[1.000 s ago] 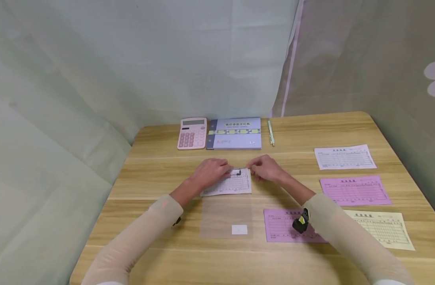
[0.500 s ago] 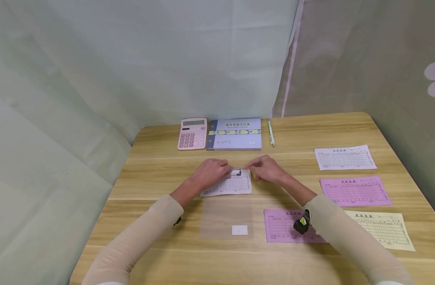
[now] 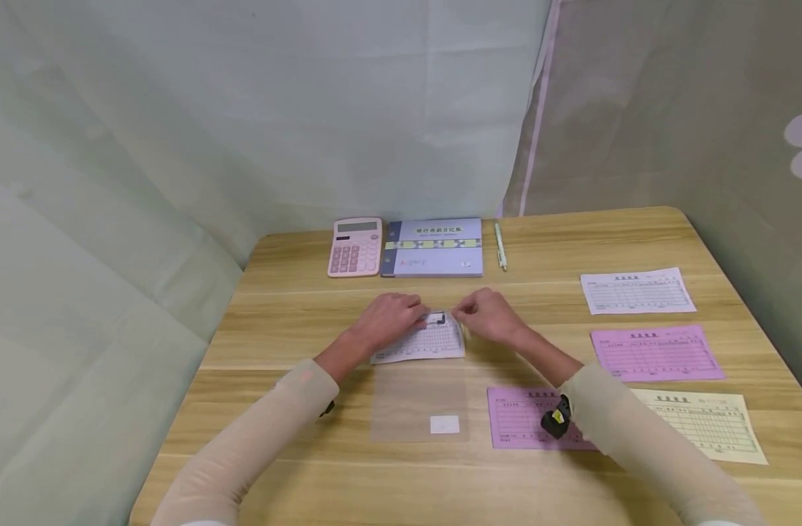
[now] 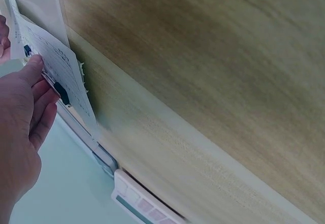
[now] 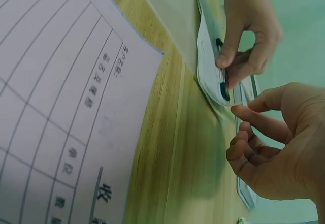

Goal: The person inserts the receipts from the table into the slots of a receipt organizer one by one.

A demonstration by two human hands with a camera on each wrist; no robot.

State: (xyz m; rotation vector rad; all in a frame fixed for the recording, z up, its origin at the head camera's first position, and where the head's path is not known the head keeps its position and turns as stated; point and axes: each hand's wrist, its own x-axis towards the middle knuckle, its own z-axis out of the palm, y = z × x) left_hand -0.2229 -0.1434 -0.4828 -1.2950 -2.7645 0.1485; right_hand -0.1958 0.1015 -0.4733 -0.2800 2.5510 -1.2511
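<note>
A translucent clipboard [image 3: 407,402] lies in front of me, with a white label [image 3: 444,424] near its lower edge. White printed forms [image 3: 434,340] are stacked across its top part, under a metal clip with black ends [image 5: 225,91]. My left hand [image 3: 388,321] grips the clip, thumb on top and fingers below, as the left wrist view [image 4: 25,102] shows. At the forms' top right corner, my right hand [image 3: 493,315] pinches the edge between thumb and index finger; its other fingers are curled. The forms' right edge bows upward there.
At the back stand a pink calculator [image 3: 355,248], a blue account book [image 3: 432,248] and a pale green pen [image 3: 500,247]. Loose forms lie to the right: white [image 3: 638,292], purple [image 3: 657,354], yellow [image 3: 703,427], and another purple form [image 3: 519,420] under my right forearm.
My right fingertips have shifted slightly at the forms' top right corner, and the right edge now bows more. The left hand has stayed on the clip.
</note>
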